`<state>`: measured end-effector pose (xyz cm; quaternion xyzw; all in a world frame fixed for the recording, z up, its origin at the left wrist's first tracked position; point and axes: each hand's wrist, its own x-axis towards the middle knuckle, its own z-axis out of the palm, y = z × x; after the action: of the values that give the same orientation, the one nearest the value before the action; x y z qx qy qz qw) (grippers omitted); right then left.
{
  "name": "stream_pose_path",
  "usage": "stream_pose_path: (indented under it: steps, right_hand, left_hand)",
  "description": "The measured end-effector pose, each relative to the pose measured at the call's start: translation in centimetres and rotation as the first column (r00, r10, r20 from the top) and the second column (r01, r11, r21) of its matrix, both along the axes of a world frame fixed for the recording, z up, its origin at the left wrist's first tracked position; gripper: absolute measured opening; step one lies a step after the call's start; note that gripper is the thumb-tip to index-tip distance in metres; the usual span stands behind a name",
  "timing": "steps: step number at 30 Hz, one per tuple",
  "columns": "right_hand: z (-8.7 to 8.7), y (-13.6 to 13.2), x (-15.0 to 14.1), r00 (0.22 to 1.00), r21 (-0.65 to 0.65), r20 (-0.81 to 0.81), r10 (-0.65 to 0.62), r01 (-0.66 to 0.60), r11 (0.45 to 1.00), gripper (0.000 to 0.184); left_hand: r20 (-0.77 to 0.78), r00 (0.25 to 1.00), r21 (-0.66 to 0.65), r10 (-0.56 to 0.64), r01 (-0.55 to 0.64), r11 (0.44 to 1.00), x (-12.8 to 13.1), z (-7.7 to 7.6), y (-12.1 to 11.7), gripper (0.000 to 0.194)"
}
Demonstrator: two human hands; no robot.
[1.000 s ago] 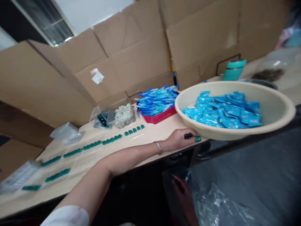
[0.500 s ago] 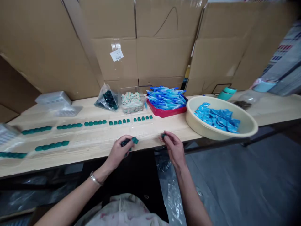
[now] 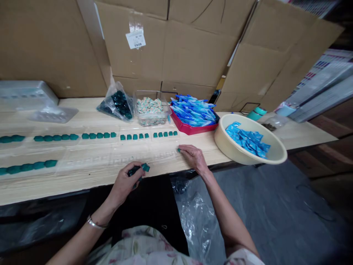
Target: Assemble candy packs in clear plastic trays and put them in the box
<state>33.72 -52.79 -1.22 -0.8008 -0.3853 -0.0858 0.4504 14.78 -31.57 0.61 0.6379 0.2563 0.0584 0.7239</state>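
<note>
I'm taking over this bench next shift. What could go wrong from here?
The teal pieces in the left hand are close to the front edge of the wooden bench, so one could slip and fall toward the clear plastic below. The right hand is at a loose teal piece near the rows of teal pieces, which might get nudged out of line. The beige basin seems to overhang the bench and might tip if bumped.

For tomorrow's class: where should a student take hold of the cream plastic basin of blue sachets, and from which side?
Grip the rim of the cream plastic basin at its near side, coming from the front with the right hand, the closer one. The rim curves outward, giving fingers a lip, and the basin stands at the table's front edge, leaving that side open.
</note>
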Motion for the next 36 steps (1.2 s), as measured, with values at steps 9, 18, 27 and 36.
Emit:
stream_pose_path:
  steps: [9, 18, 27, 36]
  right_hand:
    - [0.6, -0.1, -1.0, 0.989, -0.180, 0.128, 0.073, -0.050, 0.982, 0.019]
    - [-0.2, 0.2, -1.8, 0.977, -0.206, 0.207, 0.043, 0.001, 0.979, 0.022]
    - [5.2, 4.7, -7.3, 0.908, 0.099, -0.304, 0.289, -0.271, 0.957, 0.028]
    - [3.9, 4.6, -7.2, 0.892, 0.213, -0.349, 0.286, -0.222, 0.952, 0.016]
  left_hand:
    - [-0.022, 0.999, 0.032, -0.030, 0.030, 0.999, 0.2, 0.5, 0.3, 0.025]
    - [0.025, 0.999, 0.001, -0.044, 0.044, 0.999, 1.2, 0.5, 0.1, 0.025]
    - [0.137, 0.970, 0.136, -0.203, 0.185, 0.973, 3.5, 2.6, -0.3, 0.022]
    - [0.179, 0.931, 0.332, -0.318, 0.247, 0.910, 3.7, 2.2, -0.5, 0.024]
